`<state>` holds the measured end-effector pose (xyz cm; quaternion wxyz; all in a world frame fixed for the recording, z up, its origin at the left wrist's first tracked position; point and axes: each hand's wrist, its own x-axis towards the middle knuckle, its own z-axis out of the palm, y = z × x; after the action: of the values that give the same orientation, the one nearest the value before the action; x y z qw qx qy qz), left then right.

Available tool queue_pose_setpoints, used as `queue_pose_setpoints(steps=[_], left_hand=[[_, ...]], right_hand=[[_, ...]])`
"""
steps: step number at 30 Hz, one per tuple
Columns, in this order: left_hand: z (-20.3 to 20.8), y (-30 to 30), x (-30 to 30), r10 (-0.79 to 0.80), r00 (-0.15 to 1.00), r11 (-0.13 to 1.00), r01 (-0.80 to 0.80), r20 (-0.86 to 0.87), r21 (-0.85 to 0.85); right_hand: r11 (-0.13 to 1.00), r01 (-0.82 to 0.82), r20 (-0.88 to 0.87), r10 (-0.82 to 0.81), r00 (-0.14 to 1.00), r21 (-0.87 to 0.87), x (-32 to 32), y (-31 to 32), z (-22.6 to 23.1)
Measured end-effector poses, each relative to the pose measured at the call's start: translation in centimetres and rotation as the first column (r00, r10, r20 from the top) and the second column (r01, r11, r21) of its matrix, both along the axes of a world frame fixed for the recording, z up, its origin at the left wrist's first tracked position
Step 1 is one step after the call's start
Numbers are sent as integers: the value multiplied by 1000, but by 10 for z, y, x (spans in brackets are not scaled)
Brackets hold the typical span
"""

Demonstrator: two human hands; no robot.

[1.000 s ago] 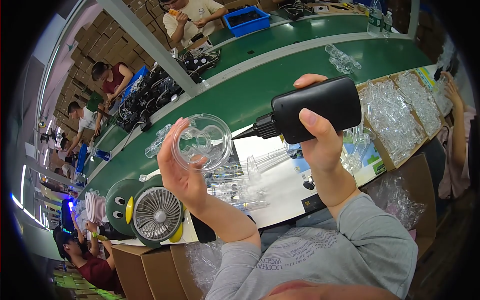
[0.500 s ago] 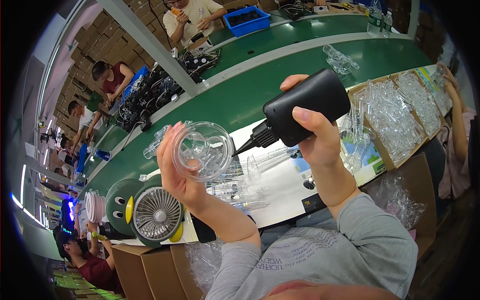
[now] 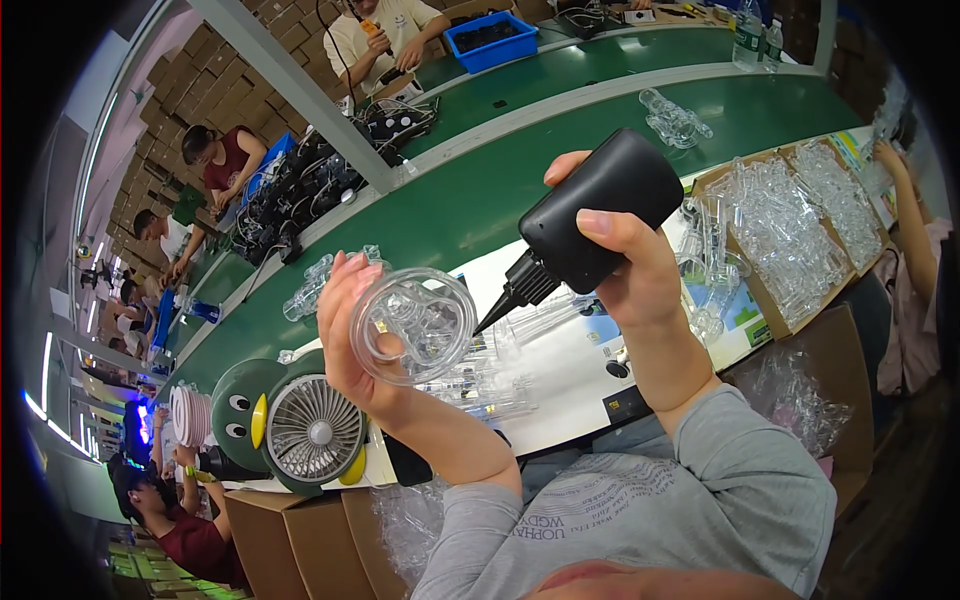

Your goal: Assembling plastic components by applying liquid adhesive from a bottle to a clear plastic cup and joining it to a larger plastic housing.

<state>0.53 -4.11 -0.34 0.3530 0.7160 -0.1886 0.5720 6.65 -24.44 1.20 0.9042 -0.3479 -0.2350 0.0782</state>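
My left hand [image 3: 352,335] is closed around a clear plastic part [image 3: 425,325] with a round, open rim turned upward; rounded clear shapes show inside it. Gripped in my right hand [image 3: 635,265] is a black squeeze bottle [image 3: 603,205] with a pointed nozzle. The nozzle slants down to the left, and its tip is at the right side of the clear rim; whether it touches cannot be made out. Beneath both hands, several clear tubular parts [image 3: 500,385] lie on a white sheet [image 3: 565,390].
Cartons of clear plastic parts [image 3: 785,235] stand at the right. A green penguin-shaped fan [image 3: 318,430] is at the left. More clear parts [image 3: 675,118] lie on the green table [image 3: 560,140]. Black cabled devices [image 3: 300,190] and a blue bin [image 3: 492,42] are farther off, near other people working.
The clear part in my left hand has turned slightly and shifted a little right. My right hand has tipped the bottle more steeply, moving it slightly left, with the nozzle still by the rim.
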Motion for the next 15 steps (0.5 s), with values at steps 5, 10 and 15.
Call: queue_pose_setpoints(steps=[5,10,15], left_hand=[[4,-3,-2,-2,1000,1000,3,-21,3],[4,-3,-3,-46,999,999,46,-17,12],[3,-1,-4,-89,996,996,89,-21,-2]], right_hand=[[1000,2,-9,-2,1000,-20,1,-1,2],[999,-13,-6,12,1000,-42,1,-1,2],[999,-8,-5,8,1000,-36,1,-1,2]])
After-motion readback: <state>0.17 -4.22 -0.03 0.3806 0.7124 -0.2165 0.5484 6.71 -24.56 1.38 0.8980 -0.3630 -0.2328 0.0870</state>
